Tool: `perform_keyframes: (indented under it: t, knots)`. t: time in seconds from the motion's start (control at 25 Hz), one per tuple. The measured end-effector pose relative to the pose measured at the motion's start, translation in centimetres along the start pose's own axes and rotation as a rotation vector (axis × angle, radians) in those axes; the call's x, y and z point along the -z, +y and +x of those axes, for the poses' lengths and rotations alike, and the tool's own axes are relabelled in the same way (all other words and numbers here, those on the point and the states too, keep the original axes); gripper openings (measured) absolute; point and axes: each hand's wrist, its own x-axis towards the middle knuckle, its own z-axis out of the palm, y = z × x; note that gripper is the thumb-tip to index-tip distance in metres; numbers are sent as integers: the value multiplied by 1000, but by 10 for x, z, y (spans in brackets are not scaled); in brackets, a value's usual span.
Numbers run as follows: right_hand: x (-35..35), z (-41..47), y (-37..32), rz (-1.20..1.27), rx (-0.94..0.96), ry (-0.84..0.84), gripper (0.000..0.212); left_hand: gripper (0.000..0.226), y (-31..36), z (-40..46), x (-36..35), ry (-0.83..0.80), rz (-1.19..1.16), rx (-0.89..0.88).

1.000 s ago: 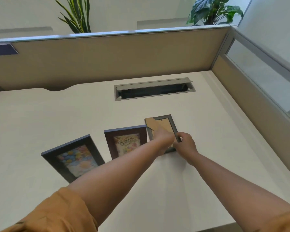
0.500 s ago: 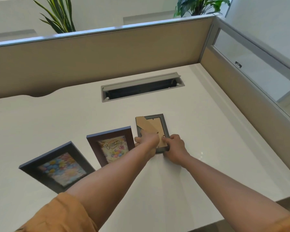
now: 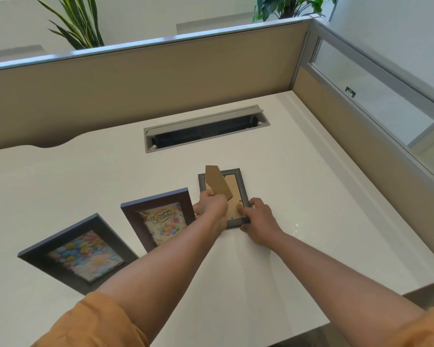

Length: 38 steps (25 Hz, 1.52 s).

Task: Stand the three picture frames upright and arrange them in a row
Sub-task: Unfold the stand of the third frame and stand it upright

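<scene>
Three picture frames are on the white desk point(image 3: 298, 196). A dark frame with a balloon picture point(image 3: 78, 251) stands tilted back at the left. Beside it a brown frame with a "Happy Birthday" card point(image 3: 158, 219) also stands leaning back. A small grey frame point(image 3: 236, 186) lies face down at the right, its cardboard back showing. My left hand point(image 3: 211, 209) pinches the frame's cardboard stand point(image 3: 217, 181), which is lifted off the back. My right hand point(image 3: 258, 219) grips the grey frame's near right corner.
A grey cable hatch point(image 3: 206, 128) is open in the desk behind the frames. Beige partition walls point(image 3: 135, 96) close the desk at the back and right, with a glass pane on the right. Two plants rise behind the partition. The desk's front edge is near right.
The stand of the grey frame has been swung further up from the back. The head view has shifted, with the frames staying where they were.
</scene>
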Motion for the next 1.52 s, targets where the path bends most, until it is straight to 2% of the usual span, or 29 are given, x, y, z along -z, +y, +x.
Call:
perform_keyframes:
  t: [0.12,0.28,0.4,0.48,0.56,0.72,0.8,0.88,0.96,1.08,1.24,1.28,1.36,1.52]
  knots:
    - [2,-10,3,-113,102,-5,63,7,5,-4,5,24,-18,-18]
    - [19,-22,11,-68,187,-80,82,16,11,-6,10,0,110,-114]
    - [36,-28,22,-211,197,-29,96,16,21,-11,10,-10,229,-192]
    - [43,-29,27,-259,234,61,92,28,28,-12,9,-26,325,-227]
    - [48,-29,26,-196,294,155,86,33,35,-13,10,-71,376,-231]
    - [53,-22,11,-56,369,239,86,17,45,-13,18,-218,511,-227]
    - [55,-25,1,-14,456,229,70,14,52,-23,23,-300,641,-269]
    - [56,-30,-9,97,496,207,52,25,59,-32,27,-361,774,-319]
    - [60,-38,-18,302,399,161,44,31,69,-43,33,-424,880,-331]
    - [68,-44,-29,568,208,111,42,39,80,-53,39,-515,971,-388]
    - [70,-45,-38,857,34,49,28,71,89,-62,43,-409,1132,-593]
    - [68,-44,-37,896,14,39,31,75,90,-63,45,-409,1134,-622]
    - [63,-38,-36,921,-43,40,43,72,90,-64,50,-418,1099,-696]
    - [56,-33,-38,924,-97,54,35,41,88,-63,65,-445,1107,-854]
